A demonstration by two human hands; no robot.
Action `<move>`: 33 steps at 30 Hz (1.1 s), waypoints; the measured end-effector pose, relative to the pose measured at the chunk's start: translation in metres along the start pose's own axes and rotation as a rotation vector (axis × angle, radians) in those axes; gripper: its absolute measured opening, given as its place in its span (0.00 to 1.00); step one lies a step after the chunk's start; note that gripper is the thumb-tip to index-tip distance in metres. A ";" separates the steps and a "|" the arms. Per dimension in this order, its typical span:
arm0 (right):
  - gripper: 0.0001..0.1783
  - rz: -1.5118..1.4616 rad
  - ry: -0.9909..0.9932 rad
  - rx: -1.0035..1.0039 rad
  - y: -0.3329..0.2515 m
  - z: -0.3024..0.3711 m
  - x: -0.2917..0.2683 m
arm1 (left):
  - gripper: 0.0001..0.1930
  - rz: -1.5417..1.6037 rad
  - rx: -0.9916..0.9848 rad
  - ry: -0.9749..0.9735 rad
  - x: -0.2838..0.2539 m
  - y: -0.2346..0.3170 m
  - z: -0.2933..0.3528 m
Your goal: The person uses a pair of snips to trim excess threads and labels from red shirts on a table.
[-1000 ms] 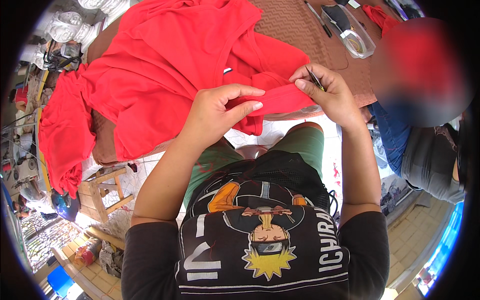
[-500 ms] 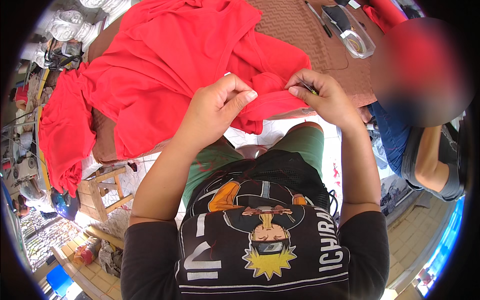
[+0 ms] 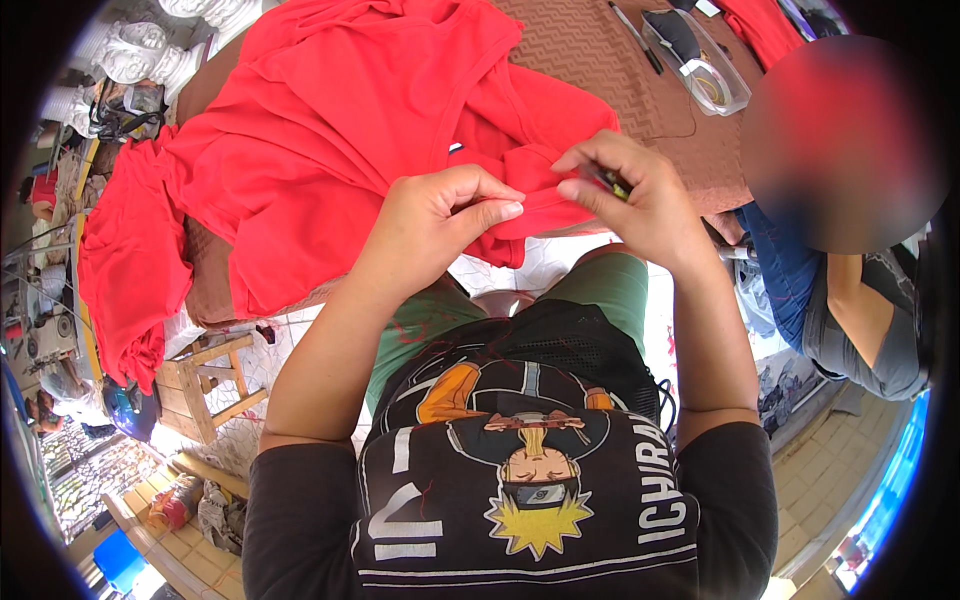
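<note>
A large red cloth garment (image 3: 330, 130) is spread in loose folds over the near part of the table, its edge running between my hands. My left hand (image 3: 432, 215) is closed, thumb and forefinger pinching the edge of the red cloth. To the right, my right hand (image 3: 645, 195) hovers over the same edge, thumb and forefinger apart and smeared by motion. Tucked inside that hand is a small dark tool with a yellow-green part (image 3: 619, 188); the fingers hide most of it, so its kind is unclear.
A brown textured cloth (image 3: 570, 55) covers the table. At the far right lie a black pen (image 3: 650, 55) and a clear plastic tray (image 3: 738, 92). Another person (image 3: 850, 310) sits close on the right. A wooden stool (image 3: 195, 390) stands left, below hanging red cloth (image 3: 135, 260).
My right hand has lifted slightly off the cloth edge, its fingertips now spread and shifted left. The left hand keeps its pinch, moving a little right. The person's arm on the right has shifted.
</note>
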State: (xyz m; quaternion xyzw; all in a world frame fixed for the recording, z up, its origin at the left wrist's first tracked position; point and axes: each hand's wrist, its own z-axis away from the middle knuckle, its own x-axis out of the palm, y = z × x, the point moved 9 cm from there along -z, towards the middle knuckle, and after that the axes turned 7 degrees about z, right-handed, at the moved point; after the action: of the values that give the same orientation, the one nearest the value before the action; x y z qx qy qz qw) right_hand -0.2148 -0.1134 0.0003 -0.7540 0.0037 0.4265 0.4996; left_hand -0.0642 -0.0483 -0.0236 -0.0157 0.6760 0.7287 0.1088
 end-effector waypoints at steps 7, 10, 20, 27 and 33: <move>0.17 0.003 -0.133 -0.021 -0.002 0.003 0.022 | 0.10 -0.027 -0.020 0.089 -0.010 0.000 -0.001; 0.17 0.006 -0.144 -0.001 -0.001 0.002 0.023 | 0.11 0.029 0.007 0.089 -0.011 0.000 -0.001; 0.17 -0.091 -0.044 -0.175 -0.038 0.002 0.020 | 0.12 0.104 0.007 0.097 -0.008 -0.005 -0.005; 0.13 -0.092 0.035 -0.102 -0.037 0.000 0.026 | 0.12 0.175 0.047 0.124 -0.006 -0.003 -0.005; 0.07 -0.432 -0.037 0.127 -0.008 -0.004 0.038 | 0.10 0.112 0.019 0.094 -0.005 -0.006 -0.006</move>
State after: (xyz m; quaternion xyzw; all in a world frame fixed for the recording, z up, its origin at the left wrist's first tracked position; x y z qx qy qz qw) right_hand -0.1849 -0.0968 -0.0179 -0.6964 -0.1403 0.3221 0.6258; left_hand -0.0594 -0.0548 -0.0287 -0.0109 0.6870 0.7257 0.0363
